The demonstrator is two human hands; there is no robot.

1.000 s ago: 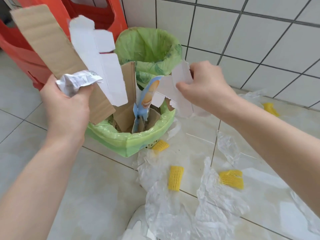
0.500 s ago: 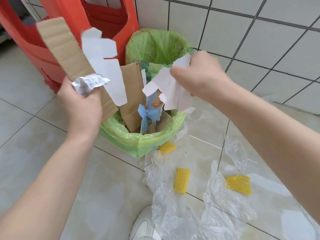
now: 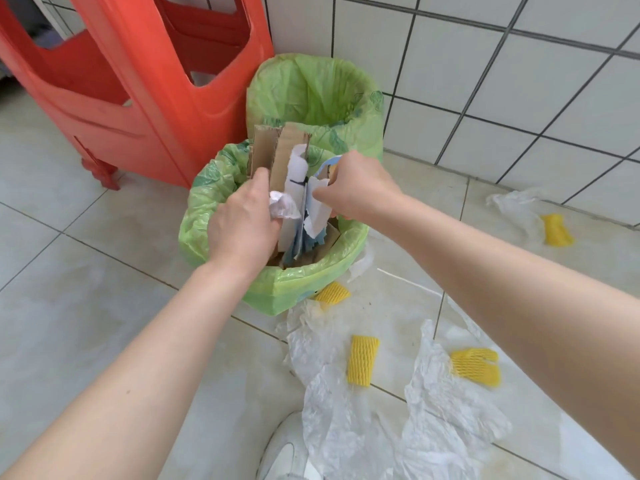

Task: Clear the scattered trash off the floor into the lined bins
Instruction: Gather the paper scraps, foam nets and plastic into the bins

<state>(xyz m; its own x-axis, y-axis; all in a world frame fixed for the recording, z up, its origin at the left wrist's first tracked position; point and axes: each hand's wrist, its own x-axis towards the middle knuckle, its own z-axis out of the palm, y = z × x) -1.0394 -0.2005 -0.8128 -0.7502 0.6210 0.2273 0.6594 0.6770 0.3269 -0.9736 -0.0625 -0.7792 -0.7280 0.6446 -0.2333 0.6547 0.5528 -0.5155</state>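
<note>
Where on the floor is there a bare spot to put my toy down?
Bare tiles lie on the left, between the red stool, the near bin and the left arm. The right side is crowded: clear plastic sheets and yellow foam nets are scattered from the near bin to the wall. The near bin is stuffed with cardboard.

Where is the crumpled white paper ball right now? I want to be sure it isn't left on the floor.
In the head view it is center-left, held in the left hand over the near green-lined bin: the crumpled paper ball sits against the cardboard.
</note>
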